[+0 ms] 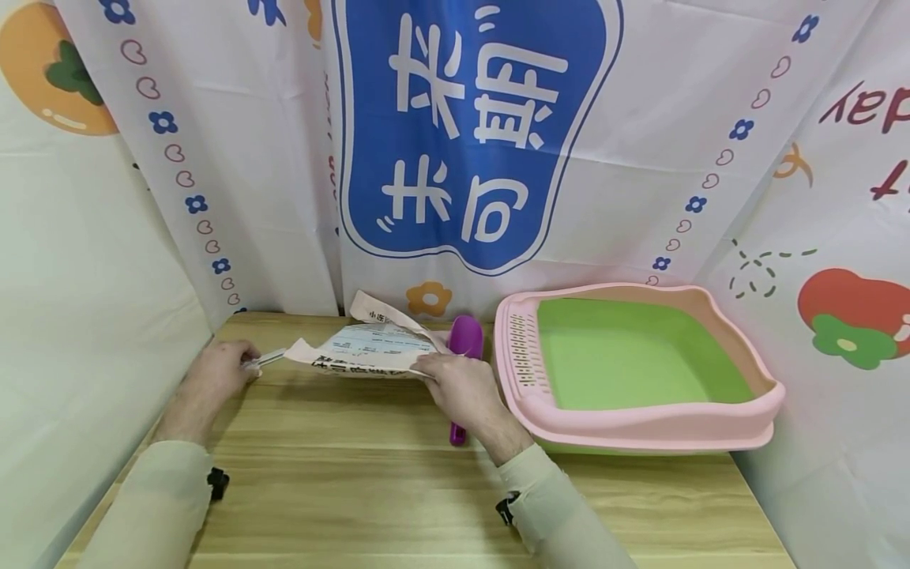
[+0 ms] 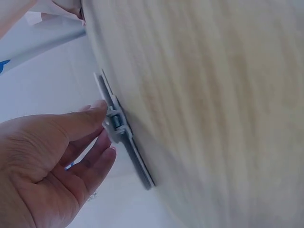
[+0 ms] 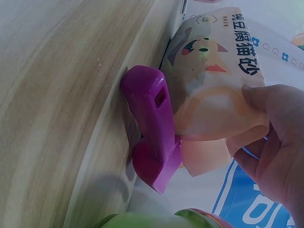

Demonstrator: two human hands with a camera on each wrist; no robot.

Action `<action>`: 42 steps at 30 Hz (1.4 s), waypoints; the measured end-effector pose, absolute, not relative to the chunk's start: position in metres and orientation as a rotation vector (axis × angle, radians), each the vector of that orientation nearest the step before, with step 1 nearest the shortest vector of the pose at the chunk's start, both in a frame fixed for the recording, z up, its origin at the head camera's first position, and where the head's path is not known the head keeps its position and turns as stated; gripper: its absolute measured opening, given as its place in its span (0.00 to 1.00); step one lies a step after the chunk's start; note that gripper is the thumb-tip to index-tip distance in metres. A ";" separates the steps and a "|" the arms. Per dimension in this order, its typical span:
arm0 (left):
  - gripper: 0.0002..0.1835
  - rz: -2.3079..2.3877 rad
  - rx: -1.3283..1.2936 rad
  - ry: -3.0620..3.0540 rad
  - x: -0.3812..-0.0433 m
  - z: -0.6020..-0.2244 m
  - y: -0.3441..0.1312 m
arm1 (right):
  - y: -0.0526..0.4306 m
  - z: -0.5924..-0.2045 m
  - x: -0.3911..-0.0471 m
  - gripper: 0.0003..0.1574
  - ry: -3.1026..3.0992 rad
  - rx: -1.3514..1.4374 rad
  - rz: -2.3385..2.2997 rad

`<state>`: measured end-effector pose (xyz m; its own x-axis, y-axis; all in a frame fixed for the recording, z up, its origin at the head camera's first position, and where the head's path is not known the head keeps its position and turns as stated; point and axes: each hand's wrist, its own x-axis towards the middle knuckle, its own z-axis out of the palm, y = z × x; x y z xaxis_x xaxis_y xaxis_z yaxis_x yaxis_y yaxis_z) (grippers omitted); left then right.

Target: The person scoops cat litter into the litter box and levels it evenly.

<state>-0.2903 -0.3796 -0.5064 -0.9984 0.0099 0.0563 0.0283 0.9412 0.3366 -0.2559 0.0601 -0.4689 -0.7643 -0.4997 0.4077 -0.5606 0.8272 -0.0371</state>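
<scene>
My left hand (image 1: 216, 375) pinches a grey-white bag clip (image 2: 116, 118) between thumb and fingers at the table's left side. A small coil spring shows at the clip's middle. My right hand (image 1: 465, 391) grips the right edge of the top of a pale pink cat litter bag (image 1: 370, 365), thumb on the printed side. Its folded upper part shows a bluish printed panel, and in the right wrist view a cat drawing covers the front of the bag (image 3: 204, 71). Beside the right hand lies a purple scoop (image 1: 466, 336), partly hidden by that hand in the head view.
A litter box (image 1: 640, 423) with a pink rim and green inside stands on the right of the wooden table (image 1: 341, 490). Printed white curtains (image 1: 284, 197) hang close behind and along both sides.
</scene>
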 end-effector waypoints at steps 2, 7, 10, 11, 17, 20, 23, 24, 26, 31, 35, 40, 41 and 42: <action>0.12 -0.544 -0.028 -3.037 -0.290 -0.504 -0.377 | 0.060 -0.469 -0.256 0.12 -2.626 0.796 0.223; 0.12 -0.541 -0.082 -3.005 -0.291 -0.491 -0.366 | 0.060 -0.468 -0.256 0.12 -2.631 0.797 0.223; 0.16 -0.533 -0.116 -2.973 -0.290 -0.480 -0.354 | 0.060 -0.467 -0.256 0.12 -2.637 0.795 0.221; 0.16 -0.534 -0.127 -2.958 -0.289 -0.477 -0.351 | 0.060 -0.467 -0.256 0.11 -2.637 0.794 0.220; 0.15 -0.515 -0.182 -2.864 -0.283 -0.454 -0.327 | 0.060 -0.468 -0.256 0.11 -2.626 0.795 0.221; 0.14 -0.492 -0.207 -2.837 -0.277 -0.444 -0.316 | 0.060 -0.468 -0.256 0.11 -2.624 0.794 0.227; 0.14 -0.510 -0.237 -2.862 -0.272 -0.435 -0.305 | 0.060 -0.468 -0.256 0.11 -2.627 0.788 0.229; 0.15 -0.515 -0.244 -2.880 -0.271 -0.433 -0.302 | 0.060 -0.468 -0.256 0.11 -2.627 0.786 0.229; 0.16 -0.535 -0.264 -2.924 -0.270 -0.430 -0.296 | 0.060 -0.469 -0.256 0.12 -2.627 0.785 0.227; 0.17 -0.535 -0.299 -2.983 -0.269 -0.431 -0.286 | 0.060 -0.469 -0.256 0.12 -2.620 0.786 0.223; 0.16 -0.536 -0.300 -2.972 -0.271 -0.434 -0.282 | 0.060 -0.469 -0.256 0.12 -2.612 0.790 0.220; 0.16 -0.563 -0.319 -2.959 -0.274 -0.437 -0.279 | 0.060 -0.469 -0.256 0.12 -2.608 0.794 0.213; 0.16 -0.570 -0.322 -2.956 -0.274 -0.437 -0.279 | 0.060 -0.469 -0.256 0.12 -2.609 0.796 0.214; 0.15 -0.578 -0.331 -2.953 -0.274 -0.437 -0.279 | 0.060 -0.469 -0.256 0.12 -2.609 0.800 0.215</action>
